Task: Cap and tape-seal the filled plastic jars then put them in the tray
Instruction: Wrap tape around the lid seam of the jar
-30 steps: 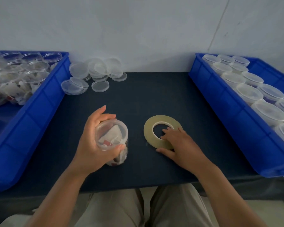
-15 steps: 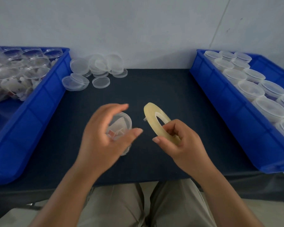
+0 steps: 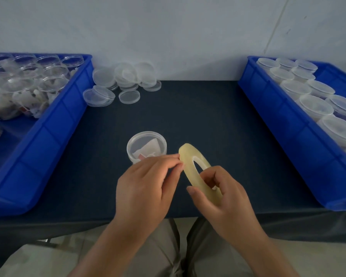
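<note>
Bare forearms and hands — khaki-grey trousers cover the knees.

You have nothing readable here: no text, label, brand or number can be made out. The red-and-white slip inside the jar, at 10 o'clock from the tape roll, is too blurred.

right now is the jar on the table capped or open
Capped: a clear lid covers the upright jar.
</note>
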`<state>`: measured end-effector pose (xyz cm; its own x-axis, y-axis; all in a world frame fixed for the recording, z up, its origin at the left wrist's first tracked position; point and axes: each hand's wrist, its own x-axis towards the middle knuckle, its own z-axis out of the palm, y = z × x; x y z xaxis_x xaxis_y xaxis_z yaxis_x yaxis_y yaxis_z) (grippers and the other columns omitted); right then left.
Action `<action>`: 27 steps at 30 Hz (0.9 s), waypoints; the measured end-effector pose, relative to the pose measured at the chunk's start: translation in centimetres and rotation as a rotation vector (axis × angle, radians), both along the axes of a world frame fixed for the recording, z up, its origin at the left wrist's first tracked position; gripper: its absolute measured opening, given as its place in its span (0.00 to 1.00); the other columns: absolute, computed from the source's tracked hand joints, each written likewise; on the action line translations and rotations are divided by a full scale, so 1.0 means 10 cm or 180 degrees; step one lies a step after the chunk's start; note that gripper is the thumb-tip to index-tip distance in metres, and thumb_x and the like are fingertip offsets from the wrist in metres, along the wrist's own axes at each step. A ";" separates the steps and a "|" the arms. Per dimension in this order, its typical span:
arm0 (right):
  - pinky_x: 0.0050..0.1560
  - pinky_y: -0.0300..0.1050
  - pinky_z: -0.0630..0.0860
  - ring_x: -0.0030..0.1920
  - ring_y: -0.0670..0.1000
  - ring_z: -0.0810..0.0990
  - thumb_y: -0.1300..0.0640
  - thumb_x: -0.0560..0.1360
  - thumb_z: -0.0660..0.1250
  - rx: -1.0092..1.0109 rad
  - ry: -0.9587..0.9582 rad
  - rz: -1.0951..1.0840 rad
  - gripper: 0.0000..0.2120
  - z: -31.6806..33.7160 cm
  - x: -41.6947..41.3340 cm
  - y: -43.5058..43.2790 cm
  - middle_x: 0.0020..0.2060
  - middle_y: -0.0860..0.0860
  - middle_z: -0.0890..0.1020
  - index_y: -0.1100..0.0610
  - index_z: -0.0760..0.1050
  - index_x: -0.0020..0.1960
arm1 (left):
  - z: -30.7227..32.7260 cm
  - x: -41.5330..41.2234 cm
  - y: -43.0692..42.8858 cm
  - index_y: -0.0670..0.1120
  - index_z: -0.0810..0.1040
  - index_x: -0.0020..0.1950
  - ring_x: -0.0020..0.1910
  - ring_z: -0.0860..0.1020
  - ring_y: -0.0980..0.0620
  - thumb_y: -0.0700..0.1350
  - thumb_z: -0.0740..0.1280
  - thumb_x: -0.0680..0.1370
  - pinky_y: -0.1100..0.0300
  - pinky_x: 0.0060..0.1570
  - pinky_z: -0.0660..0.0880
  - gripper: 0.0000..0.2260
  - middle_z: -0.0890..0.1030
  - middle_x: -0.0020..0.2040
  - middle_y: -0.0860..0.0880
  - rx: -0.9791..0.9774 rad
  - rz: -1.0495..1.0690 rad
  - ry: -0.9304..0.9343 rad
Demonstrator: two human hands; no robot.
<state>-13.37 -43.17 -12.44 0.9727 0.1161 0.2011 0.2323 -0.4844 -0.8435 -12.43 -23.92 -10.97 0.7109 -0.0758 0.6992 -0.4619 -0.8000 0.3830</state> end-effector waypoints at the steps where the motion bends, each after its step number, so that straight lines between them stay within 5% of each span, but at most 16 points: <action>1: 0.43 0.36 0.76 0.46 0.49 0.81 0.37 0.73 0.69 0.0038 0.0113 0.0093 0.14 -0.01 -0.01 -0.01 0.47 0.42 0.80 0.36 0.72 0.56 | -0.03 -0.02 -0.01 0.45 0.88 0.52 0.46 0.85 0.60 0.50 0.65 0.86 0.61 0.43 0.80 0.13 0.88 0.53 0.56 0.0108 0.0000 -0.0001; 4: 0.41 0.39 0.78 0.44 0.52 0.82 0.48 0.75 0.67 0.0006 0.0341 0.0549 0.27 0.01 -0.01 -0.04 0.54 0.44 0.79 0.33 0.65 0.70 | -0.09 -0.10 -0.06 0.46 0.88 0.51 0.38 0.83 0.59 0.51 0.63 0.86 0.58 0.34 0.78 0.15 0.88 0.47 0.56 0.0314 -0.0106 0.0038; 9: 0.40 0.35 0.75 0.39 0.49 0.80 0.37 0.86 0.58 -0.0267 0.0289 0.0816 0.14 0.12 0.06 -0.08 0.54 0.43 0.83 0.31 0.71 0.70 | -0.02 -0.09 -0.03 0.48 0.86 0.46 0.32 0.79 0.55 0.51 0.62 0.86 0.54 0.28 0.75 0.17 0.84 0.36 0.56 0.0435 0.0074 -0.0082; 15: 0.54 0.37 0.77 0.57 0.45 0.82 0.41 0.87 0.58 -0.0733 -0.0023 0.0884 0.14 0.20 0.15 -0.06 0.54 0.39 0.83 0.37 0.78 0.67 | -0.06 0.00 0.02 0.48 0.85 0.43 0.35 0.80 0.53 0.53 0.59 0.89 0.57 0.37 0.74 0.22 0.84 0.38 0.55 0.0448 0.0204 -0.0362; 19: 0.66 0.42 0.75 0.64 0.49 0.80 0.45 0.88 0.59 -0.0396 -0.0380 0.0678 0.12 0.19 0.26 -0.03 0.55 0.44 0.82 0.41 0.82 0.61 | -0.15 0.06 0.13 0.47 0.84 0.58 0.54 0.81 0.53 0.50 0.64 0.88 0.56 0.54 0.76 0.11 0.84 0.56 0.54 -0.0327 -0.0004 -0.0641; 22: 0.67 0.32 0.69 0.67 0.49 0.79 0.47 0.88 0.60 -0.0426 -0.0453 0.0455 0.11 0.20 0.38 -0.02 0.56 0.44 0.81 0.43 0.81 0.58 | -0.33 0.14 0.25 0.51 0.73 0.75 0.76 0.70 0.50 0.65 0.68 0.81 0.61 0.71 0.67 0.28 0.71 0.76 0.47 -0.1056 0.0527 0.0057; 24: 0.68 0.32 0.68 0.65 0.47 0.79 0.48 0.87 0.60 -0.0431 -0.0502 0.0411 0.10 0.20 0.44 0.00 0.55 0.42 0.81 0.43 0.81 0.57 | -0.43 0.18 0.23 0.59 0.61 0.81 0.80 0.61 0.61 0.73 0.73 0.70 0.68 0.70 0.62 0.44 0.61 0.81 0.57 -0.1536 0.0583 0.0813; 27: 0.63 0.34 0.73 0.58 0.45 0.81 0.48 0.87 0.60 -0.0285 -0.0460 0.0433 0.09 0.20 0.48 0.08 0.53 0.36 0.80 0.42 0.80 0.57 | -0.54 0.31 0.19 0.65 0.56 0.78 0.70 0.68 0.72 0.61 0.82 0.67 0.77 0.59 0.70 0.47 0.63 0.69 0.78 -0.2190 0.0201 0.1064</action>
